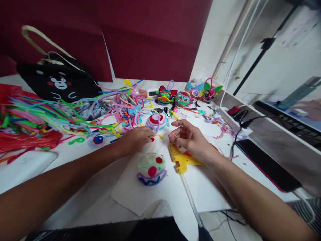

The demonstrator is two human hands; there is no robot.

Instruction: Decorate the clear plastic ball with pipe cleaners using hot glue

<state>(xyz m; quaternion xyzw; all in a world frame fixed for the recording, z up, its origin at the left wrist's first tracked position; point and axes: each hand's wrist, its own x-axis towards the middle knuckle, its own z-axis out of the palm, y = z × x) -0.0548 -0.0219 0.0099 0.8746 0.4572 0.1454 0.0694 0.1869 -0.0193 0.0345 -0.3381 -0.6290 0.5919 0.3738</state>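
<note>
My left hand (pixel 137 140) is in a pinch above the table. A small red piece (pixel 152 139) and a short yellow pipe cleaner piece (pixel 159 136) show at its fingertips; what it grips is unclear. My right hand (pixel 189 139) hovers over a yellow glue gun (pixel 182 159), thumb and a fingertip together, another finger raised. Anything in that pinch is too small to make out. In front of my hands lies a clear round ornament (pixel 151 169) with red dots, a green outline and a purple and blue pipe cleaner mouth. A glue stick (pixel 189 194) extends from the gun toward me.
Pipe cleaners (pixel 47 112) are heaped at left, before a black bag (pixel 60 80). Several decorated balls (pixel 183 98) stand at the back. A red and purple coil (pixel 155 119) lies beyond my hands. At right are a phone (pixel 268 164) and cables; white paper (pixel 132 190) covers the front.
</note>
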